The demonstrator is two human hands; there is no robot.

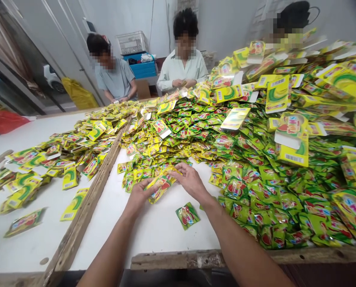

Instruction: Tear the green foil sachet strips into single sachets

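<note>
Between my hands is a small yellow carton (pixel 162 187) with a red watermelon print, tilted above the white table. My left hand (pixel 140 196) grips its lower left end, with the thumb on the printed face. Closed on the upper right end of the same carton are the fingers of my right hand (pixel 192 182); what the fingertips do at the end flap is too small to tell. One green watermelon sachet (pixel 187 215) lies by itself below the right hand. Behind the carton spreads a heap of green and yellow sachets (pixel 192 123).
A wooden strip (pixel 91 191) divides the table (pixel 115 223); left of it lie piled yellow cartons (pixel 70 175). Flat, open-ended cartons (pixel 278 93) cover the heap at right. Along the front runs a wooden edge (pixel 162 261). Across the table are several people (pixel 183 67).
</note>
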